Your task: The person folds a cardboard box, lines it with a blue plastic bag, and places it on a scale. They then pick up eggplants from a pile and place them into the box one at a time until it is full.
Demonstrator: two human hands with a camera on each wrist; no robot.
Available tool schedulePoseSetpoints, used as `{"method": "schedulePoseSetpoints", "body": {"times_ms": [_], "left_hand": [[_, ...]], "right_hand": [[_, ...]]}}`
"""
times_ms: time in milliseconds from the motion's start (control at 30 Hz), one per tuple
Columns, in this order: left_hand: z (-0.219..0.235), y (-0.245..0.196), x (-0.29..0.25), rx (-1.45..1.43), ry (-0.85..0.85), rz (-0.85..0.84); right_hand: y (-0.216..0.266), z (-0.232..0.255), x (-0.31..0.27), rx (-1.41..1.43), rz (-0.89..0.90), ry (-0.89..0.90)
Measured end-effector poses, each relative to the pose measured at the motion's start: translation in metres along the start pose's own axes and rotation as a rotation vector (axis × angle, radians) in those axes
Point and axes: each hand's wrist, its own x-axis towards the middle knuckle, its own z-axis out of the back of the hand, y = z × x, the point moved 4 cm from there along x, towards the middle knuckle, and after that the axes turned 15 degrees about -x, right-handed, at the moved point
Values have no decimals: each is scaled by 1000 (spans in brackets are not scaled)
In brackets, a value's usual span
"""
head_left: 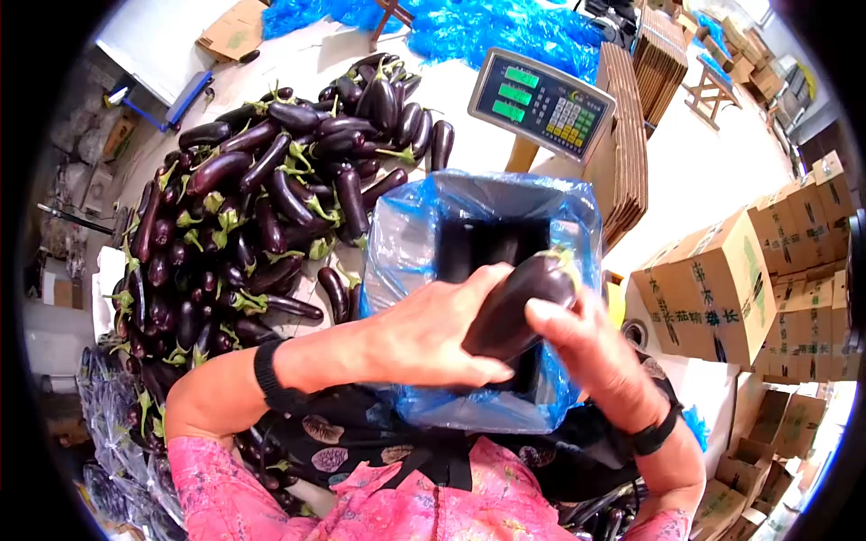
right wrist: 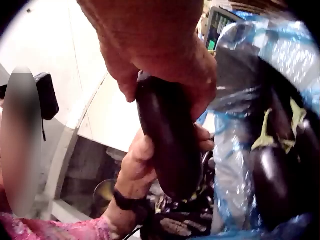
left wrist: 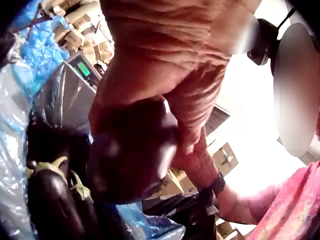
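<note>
One dark purple eggplant (head_left: 516, 317) is held between both hands above a box lined with blue plastic (head_left: 397, 248). My left hand (head_left: 428, 329) grips its lower end, thumb on one side and fingers on the other. Around the end with the green stem curls my right hand (head_left: 603, 356). The right wrist view shows the length of this eggplant (right wrist: 170, 135) spanning from one hand to the other. Inside the box lie several eggplants (left wrist: 54, 202), their green caps visible in both wrist views; the hands cover part of the box in the head view.
A large heap of loose eggplants (head_left: 271, 203) spreads left of the box. Beyond the box stands a scale display (head_left: 541, 104) with green readouts, beside stacked flat cardboard (head_left: 621, 144). Printed cartons (head_left: 708, 288) occupy the right side. Blue plastic film (head_left: 505, 34) lies at the back.
</note>
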Motion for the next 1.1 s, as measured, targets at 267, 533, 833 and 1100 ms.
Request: {"method": "schedulePoseSetpoints", "body": {"times_ms": [267, 533, 833, 1100], "left_hand": [[133, 45, -85, 203, -544, -25], [164, 317, -158, 534, -770, 333], [97, 426, -186, 387, -926, 462], [94, 465, -195, 489, -883, 600]], "right_hand": [[-31, 19, -2, -277, -206, 92], [-52, 32, 7, -568, -34, 118], [-67, 20, 21, -736, -109, 188], [-105, -16, 32, -860, -131, 223]]}}
